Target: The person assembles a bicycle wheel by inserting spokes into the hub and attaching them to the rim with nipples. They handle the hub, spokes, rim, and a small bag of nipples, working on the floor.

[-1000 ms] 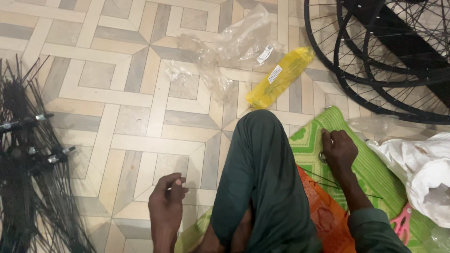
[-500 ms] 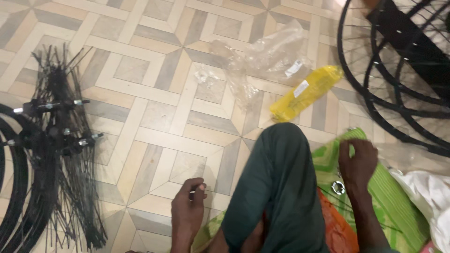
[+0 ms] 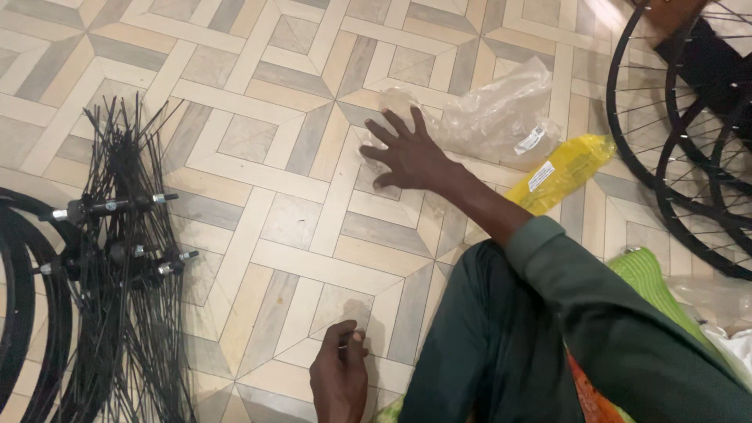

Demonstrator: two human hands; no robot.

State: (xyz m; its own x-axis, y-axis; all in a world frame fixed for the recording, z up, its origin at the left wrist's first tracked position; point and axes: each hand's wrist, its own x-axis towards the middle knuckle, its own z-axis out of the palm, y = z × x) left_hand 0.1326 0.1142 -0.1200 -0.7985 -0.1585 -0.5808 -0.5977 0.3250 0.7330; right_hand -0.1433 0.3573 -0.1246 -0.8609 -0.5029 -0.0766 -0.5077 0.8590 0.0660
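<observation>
The right hand (image 3: 407,153) lay spread wide, fingers splayed, on the crumpled clear plastic bag (image 3: 489,117) on the patterned tile floor (image 3: 258,157), beside a yellow plastic packet (image 3: 560,172) of contents not discernible, while the left hand (image 3: 339,380) pinched a small metal piece (image 3: 356,337).

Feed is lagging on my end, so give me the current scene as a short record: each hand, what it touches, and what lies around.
right hand: fingers spread, palm down on the patterned tile floor, at the edge of a clear plastic bag
left hand: fingers curled, pinching something small, too small to identify
near right hand: yellow packet beside the clear bag
floor left: bundle of black spokes with hubs
upper right: black spoked wheels
lower right: green mat
</observation>
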